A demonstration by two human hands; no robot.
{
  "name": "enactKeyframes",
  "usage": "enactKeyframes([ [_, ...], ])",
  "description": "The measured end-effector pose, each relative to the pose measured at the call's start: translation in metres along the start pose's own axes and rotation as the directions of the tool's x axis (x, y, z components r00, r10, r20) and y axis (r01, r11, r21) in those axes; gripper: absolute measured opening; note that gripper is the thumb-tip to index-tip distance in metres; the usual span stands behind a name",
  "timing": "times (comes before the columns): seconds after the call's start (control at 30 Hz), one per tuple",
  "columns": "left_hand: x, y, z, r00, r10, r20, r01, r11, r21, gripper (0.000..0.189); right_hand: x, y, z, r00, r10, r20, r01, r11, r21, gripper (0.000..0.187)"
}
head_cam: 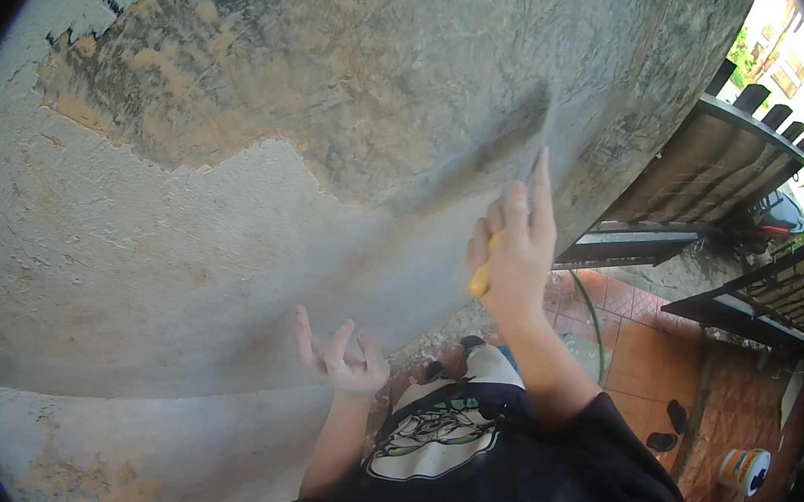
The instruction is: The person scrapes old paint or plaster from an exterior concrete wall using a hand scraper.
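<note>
My right hand (525, 243) grips the yellow handle (478, 283) of what looks like a scraper. Its blade is blurred and seen nearly edge-on beyond my fingertips, close to the wall; whether it touches is hard to tell. Before me the plastered wall (420, 89) carries a rough grey-brown patch with tan spots, bordered by an off-white coating (172, 247) with a ragged edge. Lower down and to the left of the scraper, my left hand (351, 368) is held near the wall with fingers spread and nothing in them.
Dark metal gate leaves (678, 178) stand at the right, past the wall's edge. A green hose (596, 325) crosses the orange tiled floor (646, 361). Dark slippers (663, 441) and a white bucket (745, 471) are on the floor at right. Pale debris (448, 338) lies along the wall's foot.
</note>
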State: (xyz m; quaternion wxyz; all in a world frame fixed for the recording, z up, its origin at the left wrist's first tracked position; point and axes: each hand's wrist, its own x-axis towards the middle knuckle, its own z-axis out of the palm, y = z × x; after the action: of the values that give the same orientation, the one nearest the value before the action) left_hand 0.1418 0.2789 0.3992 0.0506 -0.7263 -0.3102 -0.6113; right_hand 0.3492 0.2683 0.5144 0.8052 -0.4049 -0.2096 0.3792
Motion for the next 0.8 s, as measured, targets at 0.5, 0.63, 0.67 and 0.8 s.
enactKeyframes([
  [0.5, 0.004, 0.000, -0.004, 0.999, -0.021, 0.027, 0.021, 1.000, 0.022, 0.023, 0.000, 0.057, -0.022, 0.680, -0.483, 0.552, 0.714, 0.265, -0.648, 0.068],
  [0.63, 0.009, 0.002, -0.003, 1.000, -0.028, -0.013, 0.028, 1.000, 0.006, 0.021, 0.003, 0.072, -0.044, 0.655, -0.422, 0.626, 0.720, 0.101, -0.686, 0.068],
  [0.67, 0.005, 0.006, -0.007, 0.999, -0.037, -0.005, 0.037, 0.999, 0.010, 0.021, -0.001, 0.058, -0.030, 0.672, -0.413, 0.615, 0.697, 0.072, -0.714, 0.068],
  [0.8, 0.007, 0.011, 0.001, 0.999, -0.034, 0.022, 0.034, 0.999, -0.011, 0.020, 0.010, 0.041, -0.008, 0.618, -0.475, 0.627, 0.760, 0.158, -0.630, 0.068],
])
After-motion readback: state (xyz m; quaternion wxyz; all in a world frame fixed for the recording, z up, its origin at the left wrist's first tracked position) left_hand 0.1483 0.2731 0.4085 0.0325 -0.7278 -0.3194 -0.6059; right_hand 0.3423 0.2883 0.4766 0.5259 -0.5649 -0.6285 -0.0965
